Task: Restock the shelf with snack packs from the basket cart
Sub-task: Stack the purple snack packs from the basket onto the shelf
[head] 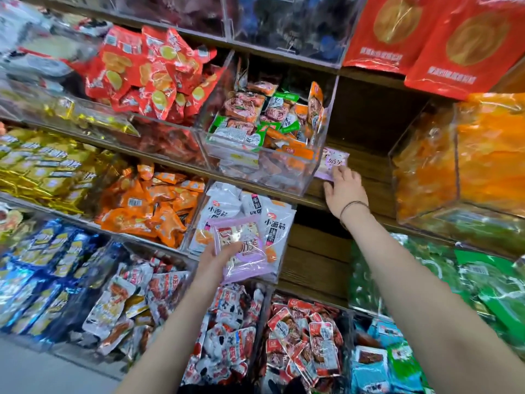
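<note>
On the middle wooden shelf, in the bare gap between two clear bins: one small lilac plastic snack pack with a white label lies flat on the boards. It sits just beside the right wall of a clear acrylic bin of green and orange sachets.

Right hand: reaches up to this pack. Its fingers are stretched out with the fingertips touching the pack's near edge. The thumb is spread to the left, off the pack. It grips nothing. A thin dark band circles the wrist.

Left hand: lower, nearer and to the left. It holds a second lilac snack pack, fingers curled round the pack's left side. The pack is tilted and held in front of a clear bin of white sachets. Whether the hand holds one pack or a small stack, I cannot tell.

Surroundings:
- Right of the gap: a clear bin of orange packs.
- Far left on the same level: red packs with yellow discs.
- One level down, at left: orange sachets and gold packs.
- Nearest row: blue packs, red-and-white sachets and green packs.
- Far right, top: large red bags.
</note>
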